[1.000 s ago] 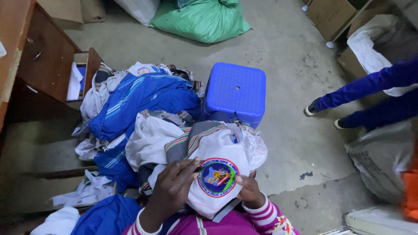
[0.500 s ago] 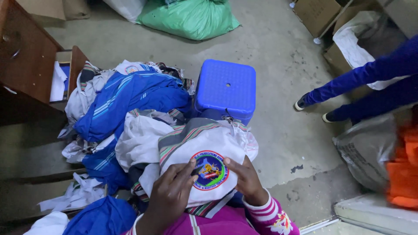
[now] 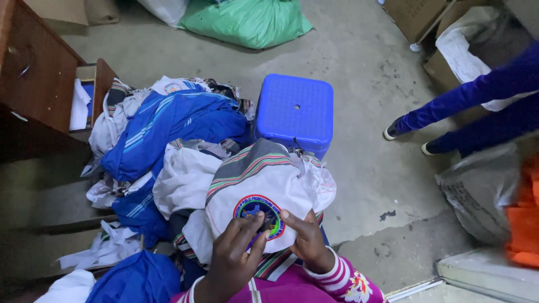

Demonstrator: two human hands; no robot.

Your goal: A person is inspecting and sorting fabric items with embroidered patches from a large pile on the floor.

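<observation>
Both hands rest on a white shirt (image 3: 264, 179) that lies draped in front of the person, just this side of a blue plastic stool (image 3: 296, 112). The shirt carries a round, multicoloured badge (image 3: 259, 214) and has a collar with green and red stripes. The left hand (image 3: 233, 255) lies over the lower left part of the badge, its fingers (image 3: 247, 227) spread flat on the cloth and partly covering it. The right hand (image 3: 306, 238) grips the shirt just right of the badge, its thumb pressed against the badge's edge, the fabric gathered under the palm. The two hands sit close together, one on each side of the badge, both closed on the shirt's cloth.

To the left of the stool a heap of clothes (image 3: 168, 129) spreads over the floor: blue pieces with pale stripes and white pieces mixed together, touching the shirt and the stool. Further left of the stool stands a brown wooden cabinet (image 3: 39, 73) with an open compartment holding folded cloth. Beyond the stool lies a filled green bag (image 3: 247, 22) on the concrete floor (image 3: 365, 73). To the right of the stool another person's legs in dark blue trousers (image 3: 471, 106) stretch across the floor, with cardboard boxes (image 3: 443, 33) behind them and something orange (image 3: 525, 224) at the frame's right edge.
</observation>
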